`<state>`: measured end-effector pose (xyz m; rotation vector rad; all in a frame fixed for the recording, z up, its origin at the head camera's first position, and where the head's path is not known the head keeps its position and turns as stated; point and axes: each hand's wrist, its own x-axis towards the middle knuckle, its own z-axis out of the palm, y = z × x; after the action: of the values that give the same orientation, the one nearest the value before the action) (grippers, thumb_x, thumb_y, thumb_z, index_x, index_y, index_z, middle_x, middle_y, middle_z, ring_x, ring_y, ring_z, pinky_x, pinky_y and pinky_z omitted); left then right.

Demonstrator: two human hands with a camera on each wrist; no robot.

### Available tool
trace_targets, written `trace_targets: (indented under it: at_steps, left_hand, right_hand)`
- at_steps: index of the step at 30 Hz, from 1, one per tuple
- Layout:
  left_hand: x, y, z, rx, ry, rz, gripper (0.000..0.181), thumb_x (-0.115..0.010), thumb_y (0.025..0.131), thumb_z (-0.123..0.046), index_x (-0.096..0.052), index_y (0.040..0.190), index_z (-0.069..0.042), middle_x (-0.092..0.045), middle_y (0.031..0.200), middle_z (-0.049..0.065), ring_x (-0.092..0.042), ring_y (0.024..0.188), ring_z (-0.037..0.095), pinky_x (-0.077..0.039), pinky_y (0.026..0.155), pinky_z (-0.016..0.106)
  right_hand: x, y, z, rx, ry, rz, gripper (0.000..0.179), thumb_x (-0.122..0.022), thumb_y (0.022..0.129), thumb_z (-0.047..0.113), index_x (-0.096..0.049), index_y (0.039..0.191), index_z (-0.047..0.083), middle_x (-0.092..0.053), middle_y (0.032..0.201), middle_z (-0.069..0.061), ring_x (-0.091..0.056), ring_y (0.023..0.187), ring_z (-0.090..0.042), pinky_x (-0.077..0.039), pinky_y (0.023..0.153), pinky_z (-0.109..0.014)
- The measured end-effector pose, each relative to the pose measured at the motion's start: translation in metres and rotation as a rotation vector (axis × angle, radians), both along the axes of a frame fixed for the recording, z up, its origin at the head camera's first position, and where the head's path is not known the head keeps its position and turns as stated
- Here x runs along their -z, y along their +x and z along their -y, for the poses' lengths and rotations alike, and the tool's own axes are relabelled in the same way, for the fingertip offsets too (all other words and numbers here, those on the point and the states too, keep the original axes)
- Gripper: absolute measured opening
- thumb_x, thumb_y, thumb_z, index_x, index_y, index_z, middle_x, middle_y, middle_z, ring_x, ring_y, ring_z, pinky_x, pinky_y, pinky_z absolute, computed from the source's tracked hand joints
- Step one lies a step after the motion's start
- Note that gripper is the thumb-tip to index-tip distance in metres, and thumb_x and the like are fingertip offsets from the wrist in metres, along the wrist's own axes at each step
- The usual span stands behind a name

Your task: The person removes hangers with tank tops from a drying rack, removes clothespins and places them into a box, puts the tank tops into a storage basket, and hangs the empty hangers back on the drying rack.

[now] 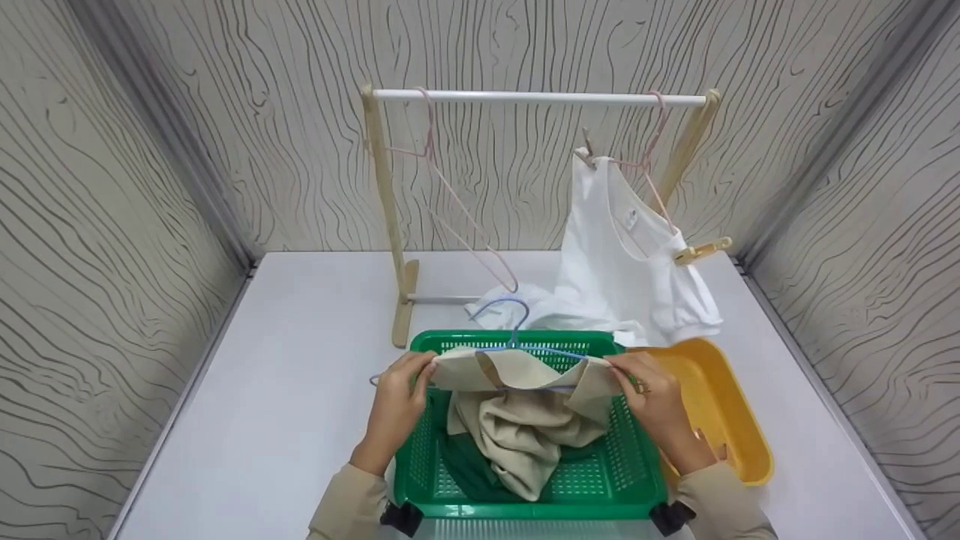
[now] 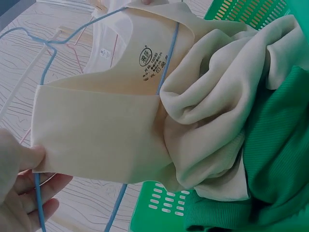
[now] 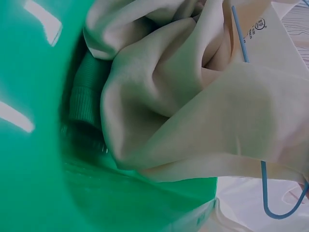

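A beige knit top point(image 1: 517, 427) is draped over a blue wire hanger point(image 2: 116, 208), its shoulders raised above the green basket and its body bunched inside. My left hand point(image 1: 401, 401) pinches the top's left shoulder edge; in the left wrist view that thumb presses the cloth, with the hanger wire beside the fingers. At the other shoulder, my right hand point(image 1: 652, 394) pinches the fabric between thumb and fingers. The hanger's hook points up and away, and one wire end sticks out past the left hand. Beneath the top lies a dark green ribbed garment point(image 2: 275, 150).
The green basket point(image 1: 532, 511) stands at the front, a yellow tray point(image 1: 750, 442) at its right. Behind is a rack with a white bar point(image 1: 525, 97), bearing a bare pink hanger point(image 1: 430, 124) and another with a white top point(image 1: 600, 240), held by clothespins point(image 1: 703, 251).
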<state>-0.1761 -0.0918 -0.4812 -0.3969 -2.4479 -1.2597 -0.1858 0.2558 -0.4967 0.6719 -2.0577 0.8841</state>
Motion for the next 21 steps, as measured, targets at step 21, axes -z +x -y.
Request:
trace_targets:
  at_steps: [21]
  left_hand:
    - [0.001, -0.002, 0.008, -0.013, 0.010, -0.067, 0.015, -0.056, 0.095, -0.008, -0.067, 0.104, -0.002, -0.071, 0.097, 0.007, -0.068, 0.095, 0.017, -0.059, 0.084, 0.031]
  right_hand:
    - [-0.001, 0.010, -0.027, 0.260, -0.067, 0.124, 0.019, -0.071, 0.072, -0.018, -0.071, 0.084, -0.004, -0.072, 0.079, -0.015, -0.054, 0.081, 0.015, -0.043, 0.077, 0.004]
